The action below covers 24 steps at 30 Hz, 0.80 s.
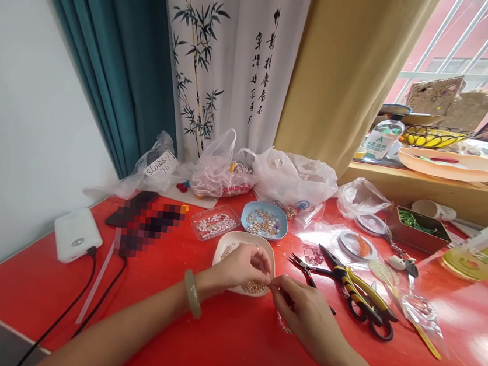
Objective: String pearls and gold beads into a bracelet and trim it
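My left hand (245, 266), with a ring and a pale bangle (192, 293) on its wrist, is over the cream dish (244, 237) of small gold beads (254, 287). Its thumb and fingers are pinched. My right hand (302, 307), also closed in a pinch, meets the left fingertips just right of the dish. What the fingertips hold is too small to make out. Under the right hand, partly hidden, a strand of beads (284, 324) shows on the red table. Behind the dish are a blue dish (283, 230) of mixed beads and a clear tray (206, 238) of pearl beads.
Right of my hands lie pliers (349, 283), small red-handled pliers (305, 265), black scissors (371, 321) and spools (355, 245). Plastic bags (295, 174) line the back. A white power bank (77, 235) with cables stands left. A bottle (485, 249) tilts at right.
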Available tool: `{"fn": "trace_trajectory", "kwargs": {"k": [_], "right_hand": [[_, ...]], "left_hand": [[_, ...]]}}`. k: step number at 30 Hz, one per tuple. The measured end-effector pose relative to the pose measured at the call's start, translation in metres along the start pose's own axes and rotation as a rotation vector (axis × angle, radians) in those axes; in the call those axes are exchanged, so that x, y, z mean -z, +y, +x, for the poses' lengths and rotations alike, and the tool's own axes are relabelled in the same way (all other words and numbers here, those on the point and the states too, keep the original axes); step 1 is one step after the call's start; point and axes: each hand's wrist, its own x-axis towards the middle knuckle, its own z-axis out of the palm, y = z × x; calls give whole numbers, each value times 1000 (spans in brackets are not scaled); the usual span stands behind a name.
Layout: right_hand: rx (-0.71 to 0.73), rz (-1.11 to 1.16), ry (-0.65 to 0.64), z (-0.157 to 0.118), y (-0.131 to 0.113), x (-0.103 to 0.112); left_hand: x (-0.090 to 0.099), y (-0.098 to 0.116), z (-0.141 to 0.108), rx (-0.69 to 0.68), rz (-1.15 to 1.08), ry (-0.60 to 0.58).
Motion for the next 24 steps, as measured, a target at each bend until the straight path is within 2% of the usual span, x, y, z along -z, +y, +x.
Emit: {"fn": "trace_trajectory", "kwargs": {"k": [6,10,12,14,17,19,21,24], "right_hand": [[44,57,-50,-1,-3,0],[62,92,-14,-2,-4,-1],[50,120,-6,-2,-4,-2],[26,154,2,-2,-3,-3],[-26,222,31,0,-2,-2],[-52,277,39,1,-1,0],[-69,324,32,2,-1,1],[-96,367,14,4,-1,1]], "left_hand": [[4,3,-1,-58,72,-87],[5,7,-5,-116,203,-124],[10,10,-6,-150,321,-105],[20,13,-7,-201,510,7],[48,17,-4,-221,868,405],[72,16,0,-154,944,573],[94,11,4,-52,1035,637],[116,0,10,-11,1139,609]]}}
